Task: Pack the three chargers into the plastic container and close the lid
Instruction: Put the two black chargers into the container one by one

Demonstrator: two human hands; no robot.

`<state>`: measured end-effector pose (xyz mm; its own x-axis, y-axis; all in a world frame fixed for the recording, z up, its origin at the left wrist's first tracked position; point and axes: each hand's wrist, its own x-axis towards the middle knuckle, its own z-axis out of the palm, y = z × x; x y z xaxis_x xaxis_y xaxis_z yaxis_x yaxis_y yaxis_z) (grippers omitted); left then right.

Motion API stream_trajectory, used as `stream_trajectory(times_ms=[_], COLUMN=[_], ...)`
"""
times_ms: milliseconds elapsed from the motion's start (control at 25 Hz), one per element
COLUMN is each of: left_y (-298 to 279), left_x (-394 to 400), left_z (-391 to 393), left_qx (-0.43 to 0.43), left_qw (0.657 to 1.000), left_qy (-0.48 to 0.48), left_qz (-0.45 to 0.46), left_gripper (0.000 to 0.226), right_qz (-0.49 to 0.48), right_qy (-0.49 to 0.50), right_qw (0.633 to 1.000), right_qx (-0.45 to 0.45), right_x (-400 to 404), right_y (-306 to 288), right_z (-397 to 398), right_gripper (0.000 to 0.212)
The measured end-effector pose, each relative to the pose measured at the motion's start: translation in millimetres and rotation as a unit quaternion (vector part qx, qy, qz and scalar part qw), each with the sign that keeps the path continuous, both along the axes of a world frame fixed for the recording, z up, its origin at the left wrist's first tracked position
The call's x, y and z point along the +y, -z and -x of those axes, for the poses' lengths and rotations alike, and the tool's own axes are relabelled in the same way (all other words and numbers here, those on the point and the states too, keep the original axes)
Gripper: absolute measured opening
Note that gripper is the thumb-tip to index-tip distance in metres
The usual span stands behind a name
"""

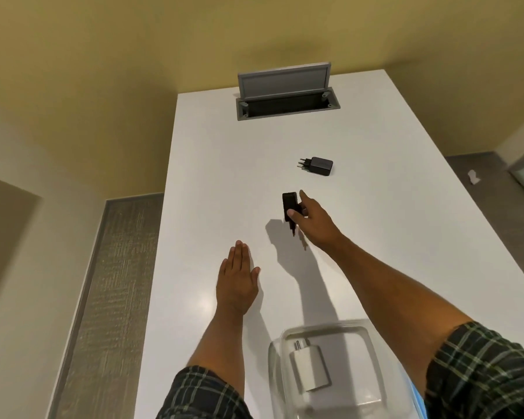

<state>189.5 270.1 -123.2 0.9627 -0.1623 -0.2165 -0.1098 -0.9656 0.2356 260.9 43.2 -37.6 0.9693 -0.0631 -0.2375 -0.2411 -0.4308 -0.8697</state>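
Observation:
A clear plastic container (372,337) stands open at the near edge of the white table (212,176). Inside it lies a white charger (310,370). My right hand (312,219) is shut on a black charger (289,204), holding it a little above the table's middle with its prongs pointing down. Another black charger (319,166) lies on its side farther back, prongs to the left. My left hand (238,282) rests flat on the table, fingers together, holding nothing. No lid is clearly visible.
A grey pop-up socket box (285,83) with its flap raised sits in the table's far end. The table drops off at its left edge to a light floor with a grey textured strip (109,291). A yellow wall stands behind.

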Motion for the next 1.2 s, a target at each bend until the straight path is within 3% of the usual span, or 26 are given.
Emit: stream_trajectory(times_ms=[360, 560, 680, 800, 920, 1000, 1080, 1200], left_y=[-5.3, -8.7, -9.9, -9.0, -9.8, -9.0, -8.4, -8.6], left_x=[15.5, 11.4, 6.9, 3.7, 4.4, 4.2, 5.2, 4.7], left_z=[119.8, 151.4, 167.0, 174.0, 172.8, 173.0, 173.9, 172.9], left_qx=[0.013, 0.034, 0.047, 0.066, 0.078, 0.082, 0.085, 0.094], left_qw=[0.999, 0.997, 0.996, 0.995, 0.994, 0.994, 0.994, 0.994], left_qy=[-0.046, -0.066, -0.072, -0.070, -0.054, -0.047, -0.049, -0.052], left_qz=[0.007, -0.001, -0.013, -0.031, -0.050, -0.048, -0.038, -0.036], left_gripper=[0.065, 0.068, 0.070, 0.071, 0.076, 0.076, 0.075, 0.075], right_qz=[-0.142, -0.070, 0.010, 0.163, 0.291, 0.338, 0.378, 0.417], right_qy=[0.043, 0.033, -0.063, -0.256, -0.432, -0.494, -0.521, -0.542], right_qw=[0.989, 0.996, 0.992, 0.931, 0.820, 0.757, 0.722, 0.699], right_qx=[-0.021, -0.042, -0.109, -0.203, -0.238, -0.262, -0.253, -0.209], right_x=[-0.1, -4.0, -11.8, -23.7, -34.4, -38.6, -41.6, -45.3], right_y=[-16.3, -23.6, -32.3, -41.5, -40.5, -33.0, -23.3, -8.9], right_z=[118.7, 160.8, 185.9, 206.9, 221.8, 229.2, 234.8, 240.9], right_gripper=[0.035, 0.039, 0.045, 0.043, 0.040, 0.037, 0.035, 0.031])
